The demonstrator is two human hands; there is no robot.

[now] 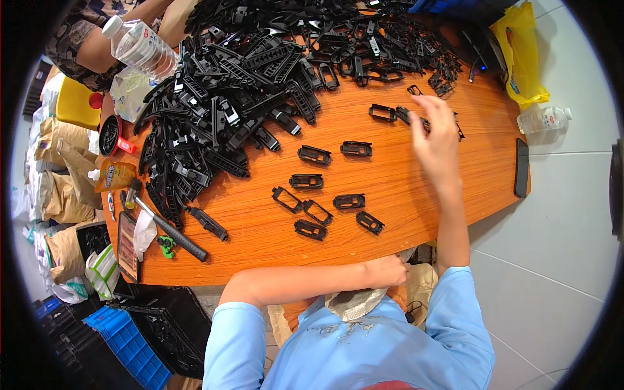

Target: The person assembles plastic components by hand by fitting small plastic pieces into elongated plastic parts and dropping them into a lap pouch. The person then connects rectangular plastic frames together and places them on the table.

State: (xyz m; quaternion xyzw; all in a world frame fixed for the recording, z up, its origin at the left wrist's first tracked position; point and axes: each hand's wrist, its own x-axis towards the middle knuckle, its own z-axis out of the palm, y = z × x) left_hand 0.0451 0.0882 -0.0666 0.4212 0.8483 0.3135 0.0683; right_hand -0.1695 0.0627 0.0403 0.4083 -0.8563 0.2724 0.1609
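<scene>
My right hand reaches over the right side of the table, thumb and fingers apart. Beside its fingertips lie small black plastic frames; whether it touches one I cannot tell. My left hand is curled closed at the table's front edge, low before my body; anything inside it is hidden. Between my arms, several more black rectangular frames lie spread out, among them one frame toward the back, one at the left and one nearest the front.
A large heap of black plastic parts covers the far left of the wooden table. Along the left edge are a hammer, a phone and an orange pouch. A plastic bottle stands beside another person's arm.
</scene>
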